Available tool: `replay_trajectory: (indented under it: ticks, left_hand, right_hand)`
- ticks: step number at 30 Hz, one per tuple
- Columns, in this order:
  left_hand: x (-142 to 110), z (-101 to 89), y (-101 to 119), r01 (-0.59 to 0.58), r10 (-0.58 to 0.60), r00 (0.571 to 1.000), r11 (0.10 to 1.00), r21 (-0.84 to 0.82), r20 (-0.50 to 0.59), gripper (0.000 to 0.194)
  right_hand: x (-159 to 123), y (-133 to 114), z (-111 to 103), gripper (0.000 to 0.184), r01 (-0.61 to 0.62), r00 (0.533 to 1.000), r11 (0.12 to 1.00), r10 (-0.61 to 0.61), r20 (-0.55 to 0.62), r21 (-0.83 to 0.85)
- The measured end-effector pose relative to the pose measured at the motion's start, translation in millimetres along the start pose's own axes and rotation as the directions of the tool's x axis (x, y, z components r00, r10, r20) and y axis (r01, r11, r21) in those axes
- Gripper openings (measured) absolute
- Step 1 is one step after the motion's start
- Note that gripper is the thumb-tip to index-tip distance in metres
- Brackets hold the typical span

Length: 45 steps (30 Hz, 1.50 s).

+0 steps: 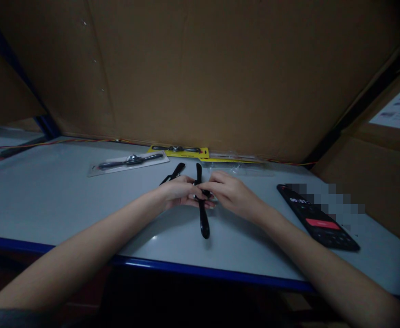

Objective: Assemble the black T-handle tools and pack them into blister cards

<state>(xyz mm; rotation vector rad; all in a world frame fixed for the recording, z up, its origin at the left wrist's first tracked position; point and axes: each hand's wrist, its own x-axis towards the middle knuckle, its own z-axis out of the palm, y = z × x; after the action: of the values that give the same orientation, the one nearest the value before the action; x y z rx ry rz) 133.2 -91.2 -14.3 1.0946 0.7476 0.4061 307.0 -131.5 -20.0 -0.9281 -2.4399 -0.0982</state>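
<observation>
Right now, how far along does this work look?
Done: a clear plastic pack lies opened and looks empty. In hand: the left hand and right hand work at the middle of a black-handled tool. Left: one tool on a clear card and another on a yellow card remain packed.

The black strap's (204, 223) centre section is hidden by the left hand (181, 191) and right hand (234, 195). Right of the strap, the phone's (322, 228) upper end is pixelated; the printed sheet (396, 111) is cut off by the picture's edge, its print illegible.
</observation>
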Motion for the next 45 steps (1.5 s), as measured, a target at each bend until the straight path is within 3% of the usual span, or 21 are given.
replay_trajectory:
  ticks: [5, 10, 17, 28, 35, 45]
  left_hand:
    - [1.0, -2.7, -0.9, -0.038, 0.038, 0.999, 0.999, -0.013, 0.005, 0.023]
    - [2.9, -4.9, -4.9, -0.062, 0.063, 0.998, 0.998, -0.003, 0.018, 0.025]
    - [6.0, -5.4, -9.8, -0.090, 0.090, 0.996, 0.996, -0.002, 0.001, 0.031]
    - [6.2, -2.9, -9.4, -0.072, 0.072, 0.997, 0.997, -0.008, 0.015, 0.032]
    - [6.6, -1.0, -12.3, -0.118, 0.119, 0.992, 0.992, -0.039, 0.033, 0.027]
    - [6.1, 1.2, -11.3, -0.095, 0.095, 0.995, 0.995, 0.012, -0.008, 0.025]
  right_hand:
    - [-0.3, 0.8, 0.4, 0.027, 0.009, 1.000, 0.999, -0.009, 0.004, -0.053]
    - [-0.9, 0.7, 2.5, 0.028, -0.076, 0.996, 0.997, 0.076, -0.043, 0.010]
    - [-0.7, -2.0, 0.2, 0.025, -0.065, 0.998, 0.984, 0.066, 0.001, -0.168]
    - [-0.8, -4.9, 2.5, 0.023, -0.071, 0.997, 0.994, 0.068, -0.038, -0.079]
    - [0.7, -4.3, 0.1, 0.024, -0.060, 0.998, 0.990, 0.059, -0.012, -0.129]
    - [0.0, -5.8, -4.1, 0.024, -0.060, 0.997, 0.988, 0.065, 0.029, -0.142]
